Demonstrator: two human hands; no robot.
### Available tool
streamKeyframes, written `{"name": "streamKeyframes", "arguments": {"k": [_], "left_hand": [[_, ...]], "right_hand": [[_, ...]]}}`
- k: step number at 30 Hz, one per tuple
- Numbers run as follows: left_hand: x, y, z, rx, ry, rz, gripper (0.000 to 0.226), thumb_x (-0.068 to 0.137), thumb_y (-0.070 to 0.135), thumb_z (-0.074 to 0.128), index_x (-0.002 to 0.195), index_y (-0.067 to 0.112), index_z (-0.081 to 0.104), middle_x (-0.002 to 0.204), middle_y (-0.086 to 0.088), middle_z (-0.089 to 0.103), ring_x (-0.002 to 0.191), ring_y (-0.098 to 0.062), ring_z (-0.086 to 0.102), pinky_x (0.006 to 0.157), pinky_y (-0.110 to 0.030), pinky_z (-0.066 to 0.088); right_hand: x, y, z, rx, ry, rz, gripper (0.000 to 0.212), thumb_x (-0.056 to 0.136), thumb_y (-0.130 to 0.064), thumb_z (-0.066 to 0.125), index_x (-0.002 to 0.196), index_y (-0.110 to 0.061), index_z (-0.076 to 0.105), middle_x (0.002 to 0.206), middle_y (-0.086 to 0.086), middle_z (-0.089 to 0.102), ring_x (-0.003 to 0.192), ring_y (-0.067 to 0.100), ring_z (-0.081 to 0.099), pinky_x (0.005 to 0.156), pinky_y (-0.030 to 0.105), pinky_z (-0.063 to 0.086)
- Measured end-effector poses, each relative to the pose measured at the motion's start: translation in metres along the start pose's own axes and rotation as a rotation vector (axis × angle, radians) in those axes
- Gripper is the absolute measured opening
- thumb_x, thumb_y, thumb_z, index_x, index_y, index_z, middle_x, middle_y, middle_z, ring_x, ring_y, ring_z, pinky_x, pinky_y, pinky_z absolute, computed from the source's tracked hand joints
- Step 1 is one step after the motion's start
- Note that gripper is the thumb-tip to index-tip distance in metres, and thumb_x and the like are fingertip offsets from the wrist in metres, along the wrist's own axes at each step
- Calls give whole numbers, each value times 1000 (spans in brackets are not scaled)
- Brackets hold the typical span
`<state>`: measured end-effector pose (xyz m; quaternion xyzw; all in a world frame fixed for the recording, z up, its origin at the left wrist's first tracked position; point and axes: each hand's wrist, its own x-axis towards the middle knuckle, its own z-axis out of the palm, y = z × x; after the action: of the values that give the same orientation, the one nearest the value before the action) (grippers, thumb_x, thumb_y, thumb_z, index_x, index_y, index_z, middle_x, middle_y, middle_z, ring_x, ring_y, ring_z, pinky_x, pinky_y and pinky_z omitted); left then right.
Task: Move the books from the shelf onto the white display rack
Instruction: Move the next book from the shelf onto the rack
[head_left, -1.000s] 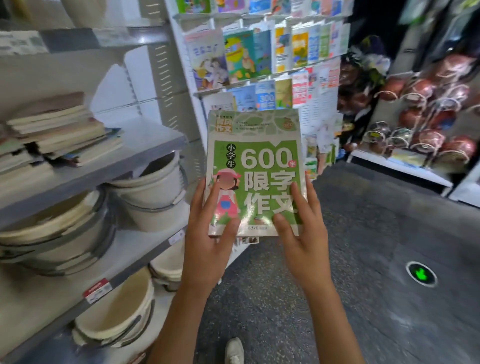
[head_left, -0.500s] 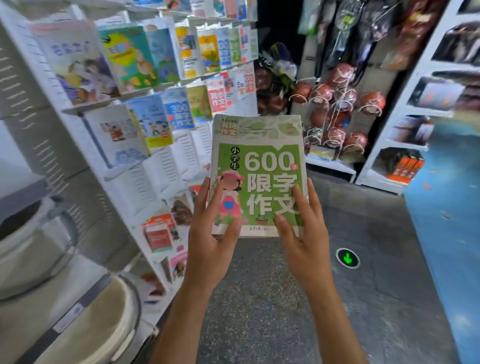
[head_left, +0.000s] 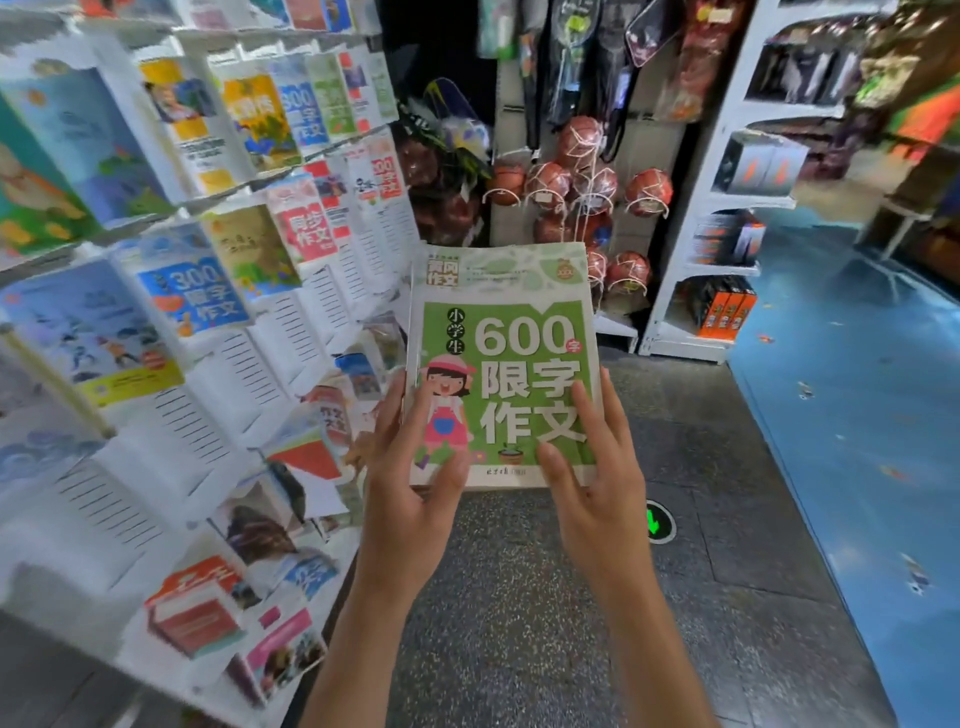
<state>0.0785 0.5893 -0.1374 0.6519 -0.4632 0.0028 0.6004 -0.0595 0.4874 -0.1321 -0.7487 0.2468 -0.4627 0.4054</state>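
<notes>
Held upright, cover facing the camera, green book (head_left: 501, 364) gripped at bottom corners by left hand (head_left: 410, 488) and right hand (head_left: 592, 483); white display rack (head_left: 218, 395) just left, apparently not touching; open floor (head_left: 519, 623) below.

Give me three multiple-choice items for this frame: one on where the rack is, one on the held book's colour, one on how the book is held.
1. Where is the white rack relative to the book?
A. To its left
B. To its right
C. Behind the person

2. What is the main colour of the book's cover?
A. Red
B. Green
C. Black

3. How is the book held?
A. Left hand only
B. Lying on the floor
C. Both hands, cover facing the camera

Answers: 1 A, the rack's tiers of books fill the left side of the view. 2 B, the cover is mostly green. 3 C, the left hand and right hand grip its lower edge.
</notes>
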Motion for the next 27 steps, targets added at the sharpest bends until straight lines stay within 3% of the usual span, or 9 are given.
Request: {"name": "streamKeyframes", "arguments": {"k": [3, 6, 9, 14, 17, 22, 27], "left_hand": [[35, -18, 40, -5, -33, -8, 63, 95, 39, 59, 151, 21, 37, 163, 8, 23, 150, -1, 13, 112, -7, 23], [74, -36, 86, 1, -28, 0, 63, 95, 32, 61, 151, 16, 39, 163, 1, 25, 150, -1, 15, 111, -7, 24], [119, -50, 134, 13, -6, 17, 63, 94, 34, 60, 151, 14, 40, 162, 0, 26, 150, -4, 17, 113, -10, 25], [196, -58, 211, 1, 33, 1, 61, 93, 26, 61, 149, 11, 41, 161, -6, 29, 149, -1, 17, 111, -6, 24], [233, -67, 249, 0, 54, -2, 63, 95, 32, 62, 150, 10, 40, 162, -5, 27, 150, -3, 18, 113, -12, 27], [276, -90, 282, 37, 103, -25, 60, 92, 9, 62, 148, 9, 40, 161, -7, 25, 139, 18, 22, 100, 2, 29], [327, -135, 299, 71, 160, -64, 58, 95, 16, 64, 148, 13, 41, 161, -4, 26, 142, 14, 20, 103, 0, 27]], "right_hand": [[38, 31, -11, 8, 29, 24, 58, 95, -24, 58, 146, -32, 34, 162, -10, 17, 136, -15, 30, 94, 7, 45], [85, 67, -26, -13, 36, 10, 58, 95, -14, 59, 148, -18, 36, 161, -1, 17, 124, -28, 31, 88, 1, 43], [140, 102, -46, -2, 23, -17, 58, 96, -8, 59, 149, -10, 36, 161, 2, 16, 118, -33, 33, 85, 2, 45], [239, 152, -83, 21, 1, -36, 59, 96, -13, 58, 150, -17, 35, 162, -4, 16, 116, -27, 42, 83, 10, 52], [286, 182, -97, 20, -10, -65, 58, 96, -12, 59, 150, -19, 36, 161, -6, 17, 124, -26, 35, 88, 12, 51], [343, 227, -92, 51, -69, -52, 58, 95, -25, 57, 148, -31, 36, 162, -12, 18, 131, -15, 39, 94, 33, 56], [405, 266, -63, 94, -148, -28, 57, 93, -25, 57, 146, -32, 37, 162, -12, 18, 126, -22, 39, 88, 18, 54]]}}
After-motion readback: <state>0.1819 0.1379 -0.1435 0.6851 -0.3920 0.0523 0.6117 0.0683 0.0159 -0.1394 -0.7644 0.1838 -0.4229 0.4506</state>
